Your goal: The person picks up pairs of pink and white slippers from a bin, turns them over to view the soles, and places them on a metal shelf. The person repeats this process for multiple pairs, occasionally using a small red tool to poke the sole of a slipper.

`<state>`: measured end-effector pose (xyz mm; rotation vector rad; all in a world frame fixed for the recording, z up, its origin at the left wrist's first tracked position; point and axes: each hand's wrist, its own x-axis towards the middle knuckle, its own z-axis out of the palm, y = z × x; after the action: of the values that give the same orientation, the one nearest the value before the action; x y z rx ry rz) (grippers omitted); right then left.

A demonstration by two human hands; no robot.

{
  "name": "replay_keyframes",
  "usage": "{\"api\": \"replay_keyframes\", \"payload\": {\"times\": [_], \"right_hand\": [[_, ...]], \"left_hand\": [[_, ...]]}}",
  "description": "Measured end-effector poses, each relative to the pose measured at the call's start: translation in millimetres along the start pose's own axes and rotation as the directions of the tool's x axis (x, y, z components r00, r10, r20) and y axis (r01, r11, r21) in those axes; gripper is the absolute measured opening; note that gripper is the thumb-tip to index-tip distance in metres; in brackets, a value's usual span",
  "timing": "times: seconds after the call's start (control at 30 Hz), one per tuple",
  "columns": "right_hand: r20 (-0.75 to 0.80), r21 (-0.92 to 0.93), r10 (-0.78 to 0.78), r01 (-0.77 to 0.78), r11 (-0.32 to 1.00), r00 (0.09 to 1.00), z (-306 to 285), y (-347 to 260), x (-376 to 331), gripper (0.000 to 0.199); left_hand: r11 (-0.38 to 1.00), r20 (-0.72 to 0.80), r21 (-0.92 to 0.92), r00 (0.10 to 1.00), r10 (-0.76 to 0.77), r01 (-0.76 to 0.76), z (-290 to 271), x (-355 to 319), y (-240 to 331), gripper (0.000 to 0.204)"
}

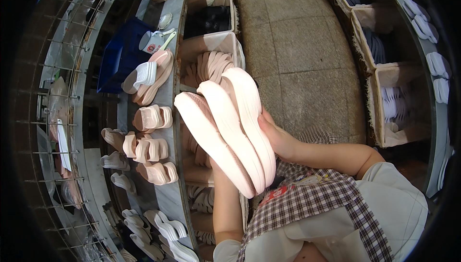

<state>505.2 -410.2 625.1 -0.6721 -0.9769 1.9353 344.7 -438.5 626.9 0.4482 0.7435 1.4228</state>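
In front of my body I hold a bunch of pale pink shoe soles (235, 132), three of them side by side and tilted, with their thick sidewalls facing up. My right hand (276, 137) grips the outer sole along its right edge, the thumb on its side. From below, my left hand (217, 166) reaches behind the lower left of the bunch; the soles hide most of its fingers. Just beyond the soles, a lined bin (240, 53) holds many more pink soles (216, 63) standing in a row.
On the left, a bench (175, 70) carries pink soles (153, 149) in small groups, white soles (165, 226), an enamel mug (151, 41) and a blue crate (113, 65). A wire grid (72, 113) stands farther left. Across the tiled aisle (307, 46), lined bins (377, 99) hold dark and white soles.
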Motion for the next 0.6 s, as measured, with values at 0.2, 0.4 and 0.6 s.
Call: {"api": "replay_keyframes", "payload": {"times": [0.2, 0.4, 0.6], "right_hand": [[0.036, -0.160, -0.087, 0.092, 0.983, 0.996, -1.1, 0.9, -7.7, 0.062], [0.066, -0.281, -0.127, 0.141, 0.949, 0.990, -0.2, -7.9, -16.0, 0.063], [0.104, -0.308, -0.141, 0.167, 0.937, 0.985, 2.6, -14.5, -23.2, 0.066]], "left_hand": [[1.000, 0.006, -0.003, 1.000, 0.015, -0.015, 2.4, 1.5, 3.1, 0.049], [0.999, 0.009, 0.013, 0.999, 0.033, -0.033, 4.7, 2.1, 4.0, 0.049], [0.999, 0.024, 0.018, 0.999, 0.038, -0.039, 7.5, 2.9, 2.1, 0.050]]}}
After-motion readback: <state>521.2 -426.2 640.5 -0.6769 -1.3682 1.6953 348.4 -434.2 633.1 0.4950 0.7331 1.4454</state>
